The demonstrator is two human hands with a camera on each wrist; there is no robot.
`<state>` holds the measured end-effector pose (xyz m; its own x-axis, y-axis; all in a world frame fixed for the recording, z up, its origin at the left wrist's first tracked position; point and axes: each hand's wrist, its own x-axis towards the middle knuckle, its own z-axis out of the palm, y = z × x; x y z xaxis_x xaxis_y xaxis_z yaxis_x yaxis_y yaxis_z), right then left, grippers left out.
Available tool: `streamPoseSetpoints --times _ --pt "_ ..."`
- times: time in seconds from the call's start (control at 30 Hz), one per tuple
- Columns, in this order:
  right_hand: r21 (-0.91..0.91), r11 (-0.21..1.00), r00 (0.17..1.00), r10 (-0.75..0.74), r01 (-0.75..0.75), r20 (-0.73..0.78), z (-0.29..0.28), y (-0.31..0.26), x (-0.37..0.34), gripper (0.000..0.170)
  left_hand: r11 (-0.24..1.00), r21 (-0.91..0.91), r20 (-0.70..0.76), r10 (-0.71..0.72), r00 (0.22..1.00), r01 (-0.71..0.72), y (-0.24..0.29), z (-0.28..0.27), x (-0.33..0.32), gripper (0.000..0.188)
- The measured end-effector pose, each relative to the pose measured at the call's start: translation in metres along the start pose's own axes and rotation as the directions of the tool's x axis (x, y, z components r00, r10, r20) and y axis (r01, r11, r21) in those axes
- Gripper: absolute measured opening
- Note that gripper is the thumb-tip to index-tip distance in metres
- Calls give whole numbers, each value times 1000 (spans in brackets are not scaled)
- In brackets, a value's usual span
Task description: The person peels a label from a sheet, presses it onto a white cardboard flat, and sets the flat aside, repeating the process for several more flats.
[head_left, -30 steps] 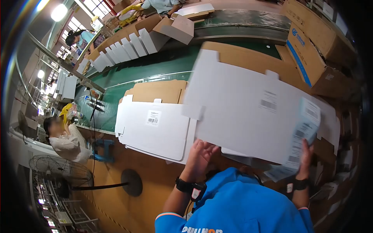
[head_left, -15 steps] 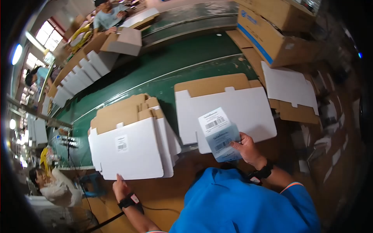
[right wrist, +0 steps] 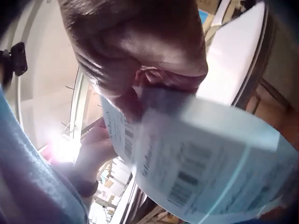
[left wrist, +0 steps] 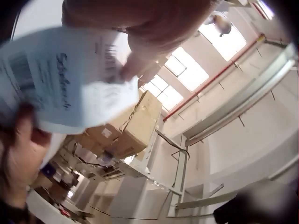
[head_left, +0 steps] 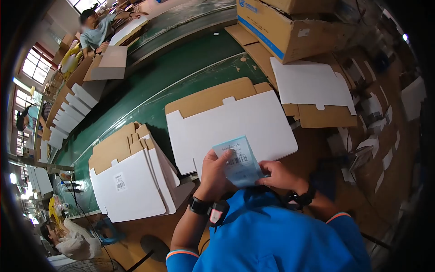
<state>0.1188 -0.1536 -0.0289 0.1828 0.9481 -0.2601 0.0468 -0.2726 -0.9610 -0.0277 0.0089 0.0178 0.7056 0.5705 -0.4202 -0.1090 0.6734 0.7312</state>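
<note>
The label strip [head_left: 241, 164] is held between both hands, in front of the wearer's shirt [head_left: 272, 231]; from the head view it overlaps the near part of the middle carton [head_left: 226, 119]. Barcodes and text are printed on its pale blue surface, and in the right wrist view it is bent into a curve. The strip is gripped at its left side by the left hand [head_left: 213, 176], with the thumb laid across the printed face. The right edge is pinched between the thumb and fingers of the right hand [head_left: 283, 176]. A dark strap is worn on each wrist.

The middle carton is laid flat on the green table [head_left: 190, 75], white face up, with a brown flap directed away from the wearer. To its left, several flat cartons are piled in the left stack [head_left: 136, 199], their edges fanned; a barcode label [head_left: 119, 182] is fixed to the white face of the top one. To the right, another flat carton, the right carton [head_left: 312, 86], is placed beside a large brown box [head_left: 267, 29] marked with a blue stripe.

Along the far left side, a row of cartons [head_left: 72, 111] is stood on edge. Beyond it, a person in a cap [head_left: 97, 34] is positioned with one arm extended. At the lower left, a person in a pale top [head_left: 77, 240] is partly shown.
</note>
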Motion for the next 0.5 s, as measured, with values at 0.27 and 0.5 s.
streamPoseSetpoints --times 0.27,0.5 --pt "301 945 972 -60 129 -228 -41 -16 31 23 983 111 -126 161 979 -147 -64 51 23 19" --pt "265 950 961 -91 162 -262 -37 4 44 12 992 104 -127 87 988 -74 -68 39 20 21"
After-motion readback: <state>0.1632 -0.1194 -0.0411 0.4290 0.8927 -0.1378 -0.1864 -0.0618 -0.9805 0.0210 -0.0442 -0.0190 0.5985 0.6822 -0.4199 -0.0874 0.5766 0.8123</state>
